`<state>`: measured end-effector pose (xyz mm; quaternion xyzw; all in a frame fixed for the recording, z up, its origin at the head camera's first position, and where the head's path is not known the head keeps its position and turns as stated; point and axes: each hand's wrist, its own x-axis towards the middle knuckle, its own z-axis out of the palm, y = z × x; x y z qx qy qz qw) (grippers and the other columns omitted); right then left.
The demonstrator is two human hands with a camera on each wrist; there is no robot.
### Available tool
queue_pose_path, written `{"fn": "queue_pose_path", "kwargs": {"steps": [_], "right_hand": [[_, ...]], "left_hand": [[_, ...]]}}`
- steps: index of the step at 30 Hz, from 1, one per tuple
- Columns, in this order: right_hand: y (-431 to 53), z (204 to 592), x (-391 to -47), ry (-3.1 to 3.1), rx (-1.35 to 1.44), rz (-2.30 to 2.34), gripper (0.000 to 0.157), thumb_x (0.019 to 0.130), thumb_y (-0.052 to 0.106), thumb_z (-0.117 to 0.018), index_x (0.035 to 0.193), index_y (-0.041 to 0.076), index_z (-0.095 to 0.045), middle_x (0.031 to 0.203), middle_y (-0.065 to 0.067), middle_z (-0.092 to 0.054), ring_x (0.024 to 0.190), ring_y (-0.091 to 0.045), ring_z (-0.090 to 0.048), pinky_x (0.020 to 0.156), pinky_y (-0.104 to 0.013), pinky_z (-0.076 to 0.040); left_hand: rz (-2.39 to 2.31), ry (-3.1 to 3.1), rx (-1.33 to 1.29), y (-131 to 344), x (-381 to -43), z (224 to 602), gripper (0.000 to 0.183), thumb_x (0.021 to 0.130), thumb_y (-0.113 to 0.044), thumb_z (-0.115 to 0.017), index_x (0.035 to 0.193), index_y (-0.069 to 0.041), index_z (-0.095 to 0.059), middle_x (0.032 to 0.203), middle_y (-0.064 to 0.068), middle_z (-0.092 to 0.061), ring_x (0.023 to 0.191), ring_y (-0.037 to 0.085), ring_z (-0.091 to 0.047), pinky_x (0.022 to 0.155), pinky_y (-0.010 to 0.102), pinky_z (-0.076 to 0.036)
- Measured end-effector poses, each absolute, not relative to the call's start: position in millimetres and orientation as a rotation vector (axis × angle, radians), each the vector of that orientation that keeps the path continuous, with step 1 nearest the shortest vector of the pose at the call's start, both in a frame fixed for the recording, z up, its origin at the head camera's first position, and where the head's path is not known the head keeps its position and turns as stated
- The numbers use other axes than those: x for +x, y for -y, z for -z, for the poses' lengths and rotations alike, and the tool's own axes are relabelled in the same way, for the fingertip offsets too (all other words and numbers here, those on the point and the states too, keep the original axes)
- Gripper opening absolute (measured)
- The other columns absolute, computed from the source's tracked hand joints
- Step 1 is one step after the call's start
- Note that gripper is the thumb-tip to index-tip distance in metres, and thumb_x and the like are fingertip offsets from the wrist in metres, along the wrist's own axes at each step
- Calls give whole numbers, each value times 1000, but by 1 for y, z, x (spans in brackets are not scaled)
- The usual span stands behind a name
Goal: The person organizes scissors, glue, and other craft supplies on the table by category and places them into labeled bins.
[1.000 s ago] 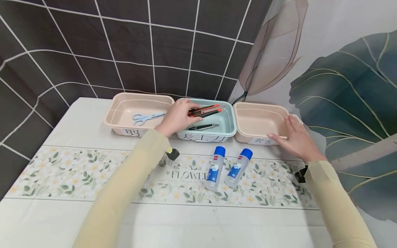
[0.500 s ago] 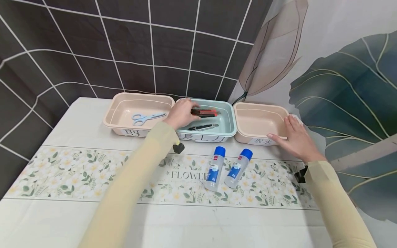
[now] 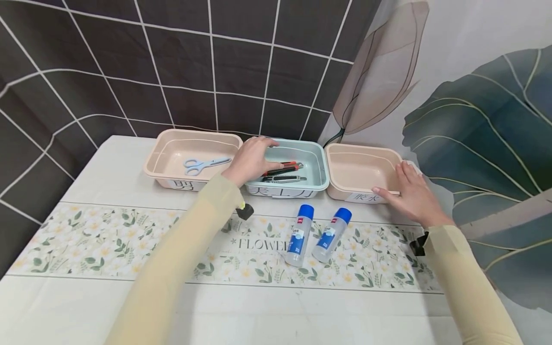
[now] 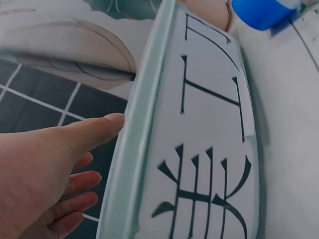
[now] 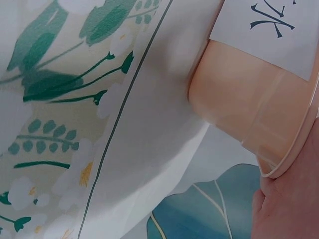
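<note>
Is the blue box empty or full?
Neither: red-and-black cutters are inside the blue box, but it has room left.

Red-black utility knives [image 3: 282, 169] lying together lengthwise in pale blue bin [image 3: 314, 165]

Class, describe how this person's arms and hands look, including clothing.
The left hand and right hand wear no gloves. The left sleeve and right sleeve are long, plain and pale yellow. At the left sleeve's end is a small black block with a yellow spot beside it; a dark piece sits at the right sleeve's end.
</note>
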<state>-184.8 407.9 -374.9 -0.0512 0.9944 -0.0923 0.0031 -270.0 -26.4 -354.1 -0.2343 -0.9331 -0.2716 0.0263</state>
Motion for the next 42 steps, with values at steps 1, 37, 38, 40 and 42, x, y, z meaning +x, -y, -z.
{"fn": "queue_pose_path", "kwargs": {"steps": [1,37,38,40,42], "right_hand": [[-408,375,-185,-3119,-161,285,104,97,66,-48,160,-4,-3,166,-21,8,153,-35,9,118,-60,5],[-407,376,-185,-3130,-162,303,104,97,65,-49,160,-5,-3,166,-22,6,153,-35,9,118,-58,7],[-407,376,-185,-3129,-161,301,105,97,65,-49,159,-5,-3,166,-22,6,153,-36,9,118,-59,7],[-406,376,-185,-3126,-158,299,105,97,65,-49,159,-5,-2,166,-22,7,153,-36,9,118,-59,7],[-406,375,-185,-3121,-156,302,105,97,65,-50,159,-5,-2,166,-21,7,152,-36,9,118,-58,8]], "left_hand": [[844,2881,-724,26,-268,353,68,86,-45,-82,141,-11,-61,137,8,-60,131,30,-48,111,40,-36],[970,2731,-934,22,-203,349,70,85,-44,-83,143,-13,-59,140,7,-60,133,27,-49,113,39,-36],[970,2725,-946,22,-200,348,70,85,-44,-83,144,-14,-59,140,7,-60,133,27,-49,113,39,-36],[958,2722,-971,22,-194,348,71,85,-44,-83,144,-12,-58,142,7,-58,134,28,-49,114,40,-35],[934,2735,-992,21,-187,349,73,85,-45,-83,145,-11,-58,143,8,-58,134,29,-48,114,41,-35]]}}
